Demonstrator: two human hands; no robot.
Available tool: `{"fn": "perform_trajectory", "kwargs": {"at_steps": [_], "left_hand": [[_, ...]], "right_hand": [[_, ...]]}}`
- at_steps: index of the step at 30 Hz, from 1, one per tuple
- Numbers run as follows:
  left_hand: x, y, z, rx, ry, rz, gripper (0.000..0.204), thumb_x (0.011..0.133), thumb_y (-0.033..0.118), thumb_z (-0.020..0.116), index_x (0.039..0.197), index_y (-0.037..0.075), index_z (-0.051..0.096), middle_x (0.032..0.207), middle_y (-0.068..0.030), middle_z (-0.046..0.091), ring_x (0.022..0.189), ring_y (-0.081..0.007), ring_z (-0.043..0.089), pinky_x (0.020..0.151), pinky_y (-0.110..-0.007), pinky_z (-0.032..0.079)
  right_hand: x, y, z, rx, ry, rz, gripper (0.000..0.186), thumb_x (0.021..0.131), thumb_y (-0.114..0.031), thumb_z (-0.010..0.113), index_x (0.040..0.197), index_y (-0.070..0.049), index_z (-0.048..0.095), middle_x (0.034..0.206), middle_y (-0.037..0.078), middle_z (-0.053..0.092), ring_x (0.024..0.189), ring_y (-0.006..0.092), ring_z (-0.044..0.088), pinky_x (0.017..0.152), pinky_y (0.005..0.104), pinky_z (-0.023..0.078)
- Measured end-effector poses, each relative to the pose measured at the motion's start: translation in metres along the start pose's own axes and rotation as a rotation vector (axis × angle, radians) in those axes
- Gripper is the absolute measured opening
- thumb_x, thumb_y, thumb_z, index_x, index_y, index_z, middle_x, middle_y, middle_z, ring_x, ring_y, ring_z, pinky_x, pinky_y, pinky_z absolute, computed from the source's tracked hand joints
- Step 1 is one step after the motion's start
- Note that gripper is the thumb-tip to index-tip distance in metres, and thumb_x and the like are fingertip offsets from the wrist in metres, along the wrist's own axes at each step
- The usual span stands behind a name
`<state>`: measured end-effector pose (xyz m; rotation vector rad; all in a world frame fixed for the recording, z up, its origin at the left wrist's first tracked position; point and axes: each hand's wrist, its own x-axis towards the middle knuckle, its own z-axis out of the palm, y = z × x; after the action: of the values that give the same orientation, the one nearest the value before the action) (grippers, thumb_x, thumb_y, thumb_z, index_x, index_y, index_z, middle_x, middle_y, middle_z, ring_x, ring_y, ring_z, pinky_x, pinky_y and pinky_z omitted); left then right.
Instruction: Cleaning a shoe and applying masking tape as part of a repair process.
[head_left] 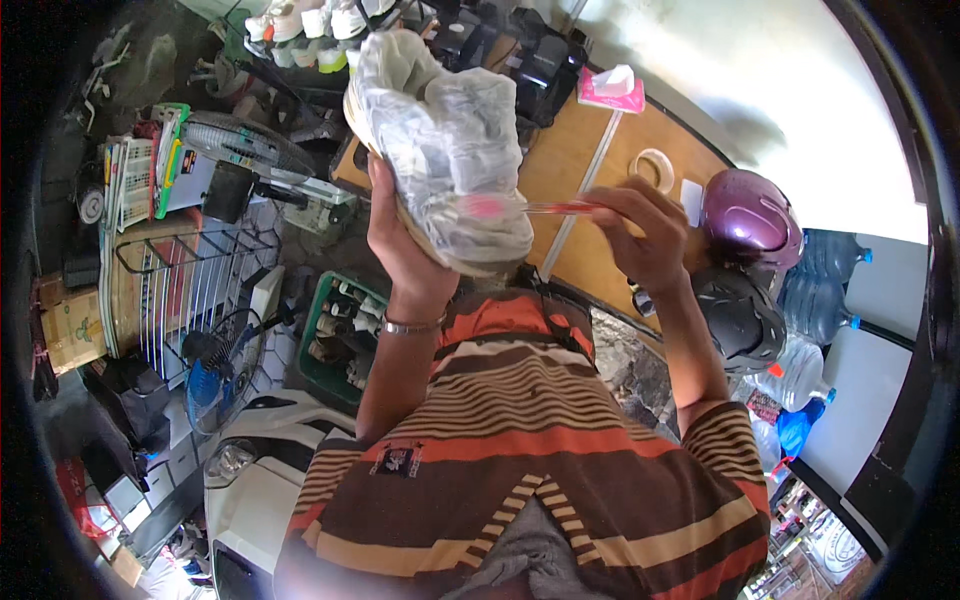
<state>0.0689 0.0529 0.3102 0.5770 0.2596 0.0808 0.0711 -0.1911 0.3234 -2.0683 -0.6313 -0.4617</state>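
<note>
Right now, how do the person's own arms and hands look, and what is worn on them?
Both forearms are bare. The left hand has a thin metal bracelet around its wrist. The right hand wears nothing that shows. The short sleeve on the right upper arm belongs to a shirt with brown, orange and cream stripes. No gloves and no watch are visible.

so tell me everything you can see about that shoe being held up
The shoe is a pale grey-white sneaker, seemingly fabric, with a tan sole edge showing along its left and lower rim. It is held up in the air, its side toward the camera. The left hand grips it from below and behind. The right hand holds a red-handled brush level, its pink head against the lower part of the shoe. Glare blurs its surface, so finer details cannot be told.
</note>
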Motion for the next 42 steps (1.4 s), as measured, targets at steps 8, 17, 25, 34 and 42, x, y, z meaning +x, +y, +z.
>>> {"fn": "perform_trajectory", "kwargs": {"at_steps": [8,17,25,34,42], "left_hand": [[0.001,-0.01,0.0,-0.058,-0.004,-0.061,0.052,0.111,0.045,0.038,0.15,0.01,0.047,0.144,-0.011,0.058,0.128,-0.0327,0.06,0.108,-0.052,0.049],[0.004,-0.007,-0.003,-0.02,0.035,-0.07,0.057,0.109,0.048,0.04,0.153,0.011,0.042,0.147,-0.0111,0.055,0.132,-0.0333,0.057,0.11,-0.052,0.047],[0.006,0.004,-0.027,-0.084,-0.048,-0.131,0.056,0.11,0.047,0.036,0.152,0.01,0.045,0.146,-0.0126,0.056,0.13,-0.0335,0.059,0.11,-0.052,0.048],[0.014,0.003,-0.047,-0.655,-0.188,-0.44,0.075,0.097,0.021,0.067,0.159,-0.001,0.03,0.154,-0.0239,0.042,0.141,-0.0367,0.044,0.122,-0.053,0.036],[0.004,0.01,-0.038,-0.946,-0.168,-0.605,0.077,0.096,0.027,0.066,0.16,0.004,0.03,0.153,-0.0197,0.044,0.141,-0.0365,0.044,0.122,-0.053,0.035]], "right_hand": [[-0.013,-0.002,-0.012,-0.057,-0.018,0.004,0.011,0.088,-0.016,0.08,0.097,-0.011,0.078,0.077,0.004,0.065,0.064,0.0186,0.063,0.059,0.0334,0.051],[-0.01,0.009,-0.02,-0.076,-0.191,-0.005,0.011,0.088,-0.014,0.079,0.098,-0.012,0.078,0.077,0.005,0.063,0.066,0.0182,0.064,0.059,0.0323,0.05],[-0.011,0.01,-0.02,0.093,-0.012,0.131,0.024,0.102,-0.025,0.068,0.097,-0.003,0.075,0.08,0.003,0.065,0.068,0.0118,0.057,0.061,0.0265,0.044],[-0.037,0.016,0.048,0.076,0.207,-0.146,0.034,0.11,-0.032,0.051,0.098,-0.002,0.059,0.087,0.007,0.066,0.073,0.0133,0.056,0.064,0.0272,0.043],[-0.037,-0.005,0.04,0.275,0.138,0.218,0.02,0.106,-0.02,0.058,0.109,-0.001,0.066,0.085,0.012,0.067,0.075,0.0194,0.067,0.063,0.0321,0.049]]}}
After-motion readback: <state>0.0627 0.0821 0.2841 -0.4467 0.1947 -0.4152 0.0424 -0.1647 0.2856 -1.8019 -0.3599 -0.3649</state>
